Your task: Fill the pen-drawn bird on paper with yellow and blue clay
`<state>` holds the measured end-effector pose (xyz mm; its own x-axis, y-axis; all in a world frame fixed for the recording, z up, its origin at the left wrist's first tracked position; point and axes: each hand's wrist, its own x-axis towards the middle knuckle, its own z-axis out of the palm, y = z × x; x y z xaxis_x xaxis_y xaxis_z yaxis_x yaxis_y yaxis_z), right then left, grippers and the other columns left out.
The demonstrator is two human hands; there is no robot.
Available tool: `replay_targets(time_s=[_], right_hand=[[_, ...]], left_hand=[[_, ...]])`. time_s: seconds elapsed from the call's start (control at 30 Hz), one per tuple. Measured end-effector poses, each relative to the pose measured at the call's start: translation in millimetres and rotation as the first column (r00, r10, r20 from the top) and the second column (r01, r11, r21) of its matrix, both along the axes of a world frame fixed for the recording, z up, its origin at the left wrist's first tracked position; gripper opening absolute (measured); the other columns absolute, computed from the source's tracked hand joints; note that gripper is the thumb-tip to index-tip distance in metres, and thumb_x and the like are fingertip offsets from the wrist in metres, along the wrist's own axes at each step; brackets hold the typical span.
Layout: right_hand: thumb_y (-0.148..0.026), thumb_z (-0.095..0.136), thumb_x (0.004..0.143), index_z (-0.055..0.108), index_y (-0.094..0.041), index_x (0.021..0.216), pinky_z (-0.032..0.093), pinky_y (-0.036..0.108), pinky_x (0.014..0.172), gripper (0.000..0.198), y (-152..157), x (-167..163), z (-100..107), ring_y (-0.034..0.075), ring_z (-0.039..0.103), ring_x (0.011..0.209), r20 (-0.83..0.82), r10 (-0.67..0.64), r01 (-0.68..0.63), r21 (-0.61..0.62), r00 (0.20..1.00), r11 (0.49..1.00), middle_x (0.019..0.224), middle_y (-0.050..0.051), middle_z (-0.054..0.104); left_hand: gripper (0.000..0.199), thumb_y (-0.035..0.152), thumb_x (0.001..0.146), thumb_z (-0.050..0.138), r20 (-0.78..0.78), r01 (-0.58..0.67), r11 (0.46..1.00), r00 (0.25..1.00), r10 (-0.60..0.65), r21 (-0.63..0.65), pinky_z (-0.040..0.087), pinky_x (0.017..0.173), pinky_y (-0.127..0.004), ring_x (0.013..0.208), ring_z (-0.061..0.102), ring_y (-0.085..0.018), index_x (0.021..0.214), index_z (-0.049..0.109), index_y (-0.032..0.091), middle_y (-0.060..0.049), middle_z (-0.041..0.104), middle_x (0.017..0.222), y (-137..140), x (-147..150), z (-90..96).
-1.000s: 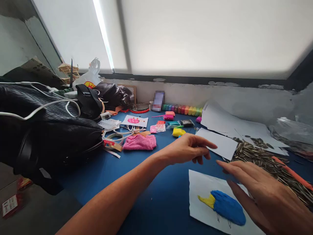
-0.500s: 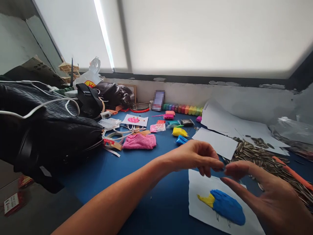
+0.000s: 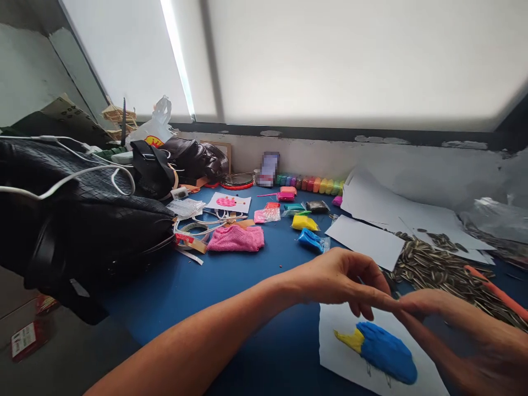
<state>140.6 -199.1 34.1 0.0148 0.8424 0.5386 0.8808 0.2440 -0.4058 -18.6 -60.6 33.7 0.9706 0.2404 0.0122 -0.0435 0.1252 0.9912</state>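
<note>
My left hand reaches in over the paper, its thumb and forefinger pinched together. The fingertips of my right hand meet them, thumb and forefinger closed at the same spot. Whatever lies between the tips is too small and covered to make out. Below both hands is a white sheet bearing a bird-like shape. Its body is blue clay, with a yellow clay part at the left and thin drawn legs underneath. My right hand covers the sheet's right side.
Clay packets lie beyond my hands: blue, yellow and black. Sunflower seeds are heaped at the right beside blank paper. A pink cloth and a black bag occupy the left. A phone leans at the back.
Both hands have shifted slightly down and right. Their fingertips, a little apart before, now touch. More of the blue packet shows behind my left wrist.
</note>
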Motion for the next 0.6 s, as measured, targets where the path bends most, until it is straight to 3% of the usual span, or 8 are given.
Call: replay_targets(time_s=[0.1,0.23,0.4,0.6], right_hand=[[-0.041,0.061,0.087,0.064,-0.033,0.097,0.046,0.027,0.051,0.013,-0.8,1.5,-4.2,0.018,0.064,0.064,0.033,-0.005,0.004,0.014,0.999,1.000,0.082,-0.002,0.068],[-0.041,0.062,0.087,0.064,-0.032,0.098,0.050,0.030,0.066,0.014,-5.6,0.6,-8.5,0.021,0.065,0.079,0.026,0.027,-0.027,0.016,0.999,1.000,0.093,0.000,0.068],[-0.041,0.056,0.092,0.065,-0.032,0.102,0.051,0.029,0.063,0.017,-6.1,9.6,-13.0,0.020,0.066,0.079,0.005,0.047,-0.047,-0.096,0.999,0.994,0.097,0.003,0.069],[-0.031,0.070,0.082,0.064,-0.032,0.105,0.058,0.022,0.066,0.023,8.6,42.0,-20.9,0.017,0.070,0.075,0.259,0.205,-0.231,0.071,0.944,0.970,0.087,0.000,0.072]], left_hand=[[0.052,0.054,0.060,0.080,0.003,-0.011,0.999,1.000,0.011,-0.038,0.046,0.058,-0.024,0.061,0.059,-0.009,0.086,0.058,0.015,0.003,0.059,0.070,-0.7,0.1,1.9],[0.048,0.052,0.061,0.081,-0.060,-0.008,1.000,0.998,0.008,-0.011,0.044,0.059,-0.022,0.061,0.057,-0.007,0.082,0.060,0.014,0.003,0.059,0.069,-2.7,-1.3,4.2],[0.049,0.056,0.064,0.078,-0.094,0.031,0.999,0.995,-0.030,0.008,0.046,0.059,-0.022,0.061,0.057,-0.007,0.086,0.063,0.015,0.003,0.060,0.072,-2.2,-1.6,2.4],[0.047,0.055,0.064,0.078,-0.120,0.038,0.999,0.992,-0.034,0.038,0.046,0.058,-0.022,0.060,0.057,-0.008,0.083,0.063,0.015,0.003,0.059,0.071,-1.3,-1.9,2.3]])
